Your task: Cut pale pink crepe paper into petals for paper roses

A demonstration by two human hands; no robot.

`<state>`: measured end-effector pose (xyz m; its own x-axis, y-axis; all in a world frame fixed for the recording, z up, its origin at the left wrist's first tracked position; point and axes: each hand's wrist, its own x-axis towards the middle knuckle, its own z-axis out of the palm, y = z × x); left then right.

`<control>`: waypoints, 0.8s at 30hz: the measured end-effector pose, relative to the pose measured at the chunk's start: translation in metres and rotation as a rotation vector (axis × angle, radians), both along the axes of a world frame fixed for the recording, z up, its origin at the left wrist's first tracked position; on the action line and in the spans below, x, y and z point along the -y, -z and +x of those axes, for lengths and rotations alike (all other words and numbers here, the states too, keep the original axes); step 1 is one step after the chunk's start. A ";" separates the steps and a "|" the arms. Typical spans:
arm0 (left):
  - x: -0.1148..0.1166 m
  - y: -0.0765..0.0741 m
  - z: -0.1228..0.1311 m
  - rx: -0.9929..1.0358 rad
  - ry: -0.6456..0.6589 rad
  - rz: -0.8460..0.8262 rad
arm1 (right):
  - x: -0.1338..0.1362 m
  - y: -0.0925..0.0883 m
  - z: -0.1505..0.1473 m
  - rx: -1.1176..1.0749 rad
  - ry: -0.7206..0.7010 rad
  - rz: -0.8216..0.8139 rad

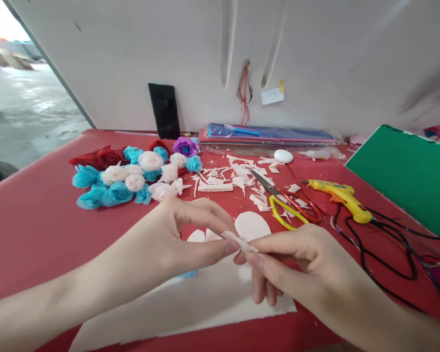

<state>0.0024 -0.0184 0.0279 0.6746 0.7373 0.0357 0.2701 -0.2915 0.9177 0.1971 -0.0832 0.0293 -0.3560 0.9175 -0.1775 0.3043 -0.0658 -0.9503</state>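
Between my two hands is a small white paper piece (pixel 241 241), pinched at both ends. The thumb and fingers of my left hand (pixel 194 234) close on its left end. My right hand (pixel 296 259) pinches the other end, its lower fingers curled underneath. Below them a large white paper sheet (pixel 190 308) lies on the red table. Just behind my fingers is a rounded white paper cutout (pixel 252 225), with more petal-shaped pieces (pixel 196 236) partly hidden by my left hand.
Blue, white, red and purple paper flowers (pixel 119 193) lie at left. Paper scraps (pixel 220 178) surround scissors (pixel 278 193) with red and yellow handles. A yellow glue gun (pixel 339 195) with black cords (pixel 381 239) and a green board (pixel 410 181) are right. A phone (pixel 164 111) leans on the wall.
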 end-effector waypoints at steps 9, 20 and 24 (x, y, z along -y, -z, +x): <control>0.004 0.001 -0.001 0.002 -0.060 -0.059 | -0.005 -0.004 0.002 -0.174 -0.027 -0.217; 0.013 0.012 0.005 0.019 -0.119 -0.205 | -0.001 0.002 -0.004 0.354 0.059 0.375; 0.013 0.010 0.006 -0.010 -0.118 -0.193 | 0.004 0.006 -0.001 0.424 0.055 0.485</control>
<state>0.0083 -0.0311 0.0181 0.5831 0.8035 -0.1197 0.3009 -0.0767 0.9506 0.1960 -0.0873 0.0228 -0.2960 0.9437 0.1474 0.6684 0.3149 -0.6739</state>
